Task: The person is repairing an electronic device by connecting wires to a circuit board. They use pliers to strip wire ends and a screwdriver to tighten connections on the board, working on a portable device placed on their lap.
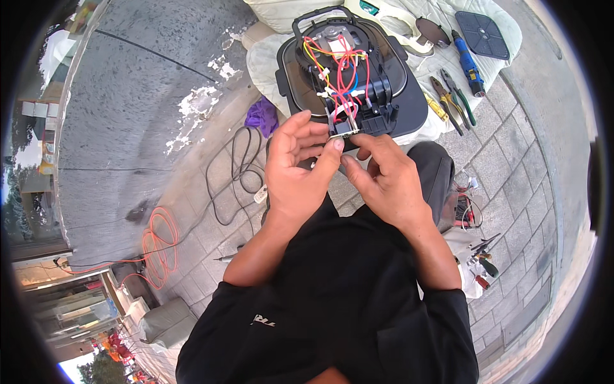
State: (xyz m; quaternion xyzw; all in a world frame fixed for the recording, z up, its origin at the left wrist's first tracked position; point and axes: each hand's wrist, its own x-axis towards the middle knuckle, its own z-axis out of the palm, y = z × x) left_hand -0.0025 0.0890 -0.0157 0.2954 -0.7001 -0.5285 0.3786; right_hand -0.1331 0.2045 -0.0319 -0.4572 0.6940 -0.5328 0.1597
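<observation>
A black appliance [307, 83] with a tangle of red, yellow and blue wires [345, 70] lies opened on a white padded cloth. At its near edge is a small green circuit board [345, 133] with wires attached. My left hand [299, 163] has its thumb on the board's left end, other fingers curved up beside it, some tips hidden. My right hand [384, 176] is at the board's right underside with bent fingers, thumb lower; what its fingertips grip is hidden.
A blue power tool [467, 64], pliers [448, 102], black grid plate [481, 35] and white casing [396, 25] sit right. Purple cloth [260, 116], coiled cords [160, 243] and an outer wall [134, 96] are left. Screwdrivers [486, 269] lie lower right.
</observation>
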